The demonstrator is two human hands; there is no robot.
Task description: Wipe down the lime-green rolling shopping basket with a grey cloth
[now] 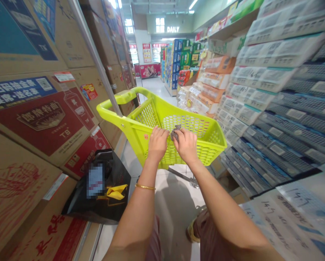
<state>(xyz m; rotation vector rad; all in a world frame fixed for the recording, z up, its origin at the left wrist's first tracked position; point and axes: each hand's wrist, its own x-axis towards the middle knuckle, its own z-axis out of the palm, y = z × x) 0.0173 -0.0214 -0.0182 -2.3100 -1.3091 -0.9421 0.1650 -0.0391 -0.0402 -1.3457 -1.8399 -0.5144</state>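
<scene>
A lime-green plastic shopping cart [140,136] with perforated sides stands in front of me, seen from its side. My left hand [158,144] has its fingers curled over the near rim, holding the cart there. Just to the right, my right hand [186,144] pinches a crumpled grey cloth [176,132] against the same rim. The two hands are close but apart. Fingertips of both are partly hidden behind the rim. A gold bangle [145,187] circles my left wrist. The part of the cart's inside that shows is bare green plastic.
Stacked cartons [42,119] wall the left side, with a black bag [116,170] at their foot. A metal pole [97,58] slants down behind the cart handle. Packaged paper goods [260,78] pile up on the right. The aisle floor [154,88] runs on ahead past display stacks [177,61].
</scene>
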